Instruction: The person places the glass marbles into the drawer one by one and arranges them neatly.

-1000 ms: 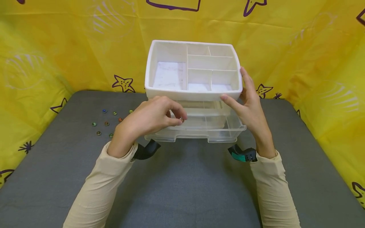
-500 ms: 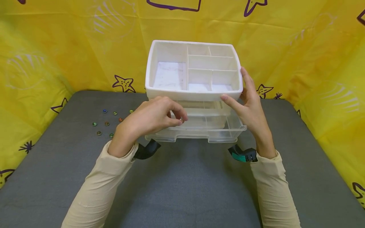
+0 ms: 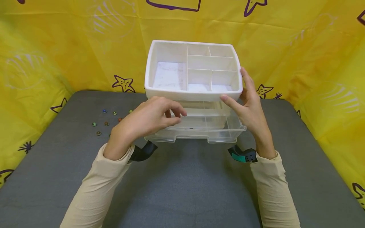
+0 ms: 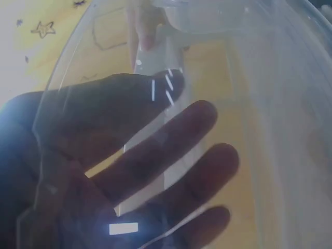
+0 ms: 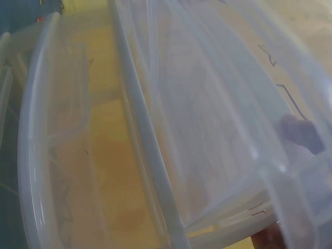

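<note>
A white plastic drawer organizer with a divided top tray stands at the back of the table, its lower clear drawer pulled out. Over that drawer my left hand hovers, thumb and fingers parted with nothing between them. Through clear plastic in the left wrist view, the spread fingers show dark. A small dark spot, likely a marble, shows in the drawer below the fingertips. My right hand holds the organizer's right side, thumb on the front rim and fingers around the side.
Several small marbles in different colours, among them a blue marble and a brown marble, lie on the grey table to the left. Behind stands a yellow patterned cloth.
The left thumb and fingers have parted and let go of the small marble they pinched over the drawer; the hand has shifted slightly left. The right hand has stayed still.
</note>
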A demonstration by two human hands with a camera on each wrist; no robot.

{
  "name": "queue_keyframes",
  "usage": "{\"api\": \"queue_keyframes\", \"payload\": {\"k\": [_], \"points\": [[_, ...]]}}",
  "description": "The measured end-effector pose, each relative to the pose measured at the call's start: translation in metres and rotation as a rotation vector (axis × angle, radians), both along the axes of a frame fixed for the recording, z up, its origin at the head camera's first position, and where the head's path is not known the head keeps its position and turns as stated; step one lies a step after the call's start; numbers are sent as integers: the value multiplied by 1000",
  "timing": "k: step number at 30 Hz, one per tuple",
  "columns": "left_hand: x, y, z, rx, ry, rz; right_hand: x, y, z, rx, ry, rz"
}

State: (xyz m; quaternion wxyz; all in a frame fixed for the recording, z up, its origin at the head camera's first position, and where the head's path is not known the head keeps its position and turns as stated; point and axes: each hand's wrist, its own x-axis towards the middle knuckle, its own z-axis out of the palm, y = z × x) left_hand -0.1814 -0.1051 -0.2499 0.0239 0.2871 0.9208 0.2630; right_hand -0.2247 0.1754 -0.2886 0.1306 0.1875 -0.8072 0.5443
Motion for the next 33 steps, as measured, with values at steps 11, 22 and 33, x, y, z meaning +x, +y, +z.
{"api": "queue_keyframes", "payload": {"k": [11, 22, 33], "points": [[9, -10, -5, 137, 163, 18, 0, 0, 0, -15, 0, 9], [18, -20, -11, 294, 399, 69, 0, -1, 0, -16, 11, 5], [27, -37, -13, 317, 458, 151, 0, 0, 0, -9, 18, -3]]}}
